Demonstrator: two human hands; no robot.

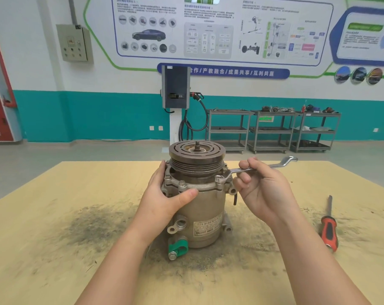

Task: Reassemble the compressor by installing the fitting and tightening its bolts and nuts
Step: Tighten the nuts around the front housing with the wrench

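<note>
Head cam: compressor [205, 208] stands upright mid-counter [54, 216], pulley end up, well back from the near edge with open room on both sides. My left hand [164, 199] wraps the body just under the flange. My right hand [261, 190] has its grip clamped on the wrench [248, 170], whose ring end sits on a flange bolt [219, 179]. A screwdriver [328, 227] lies off to the right. The counter is dirty and stained around the base. Carts [272, 130] line the teal back wall.
</note>
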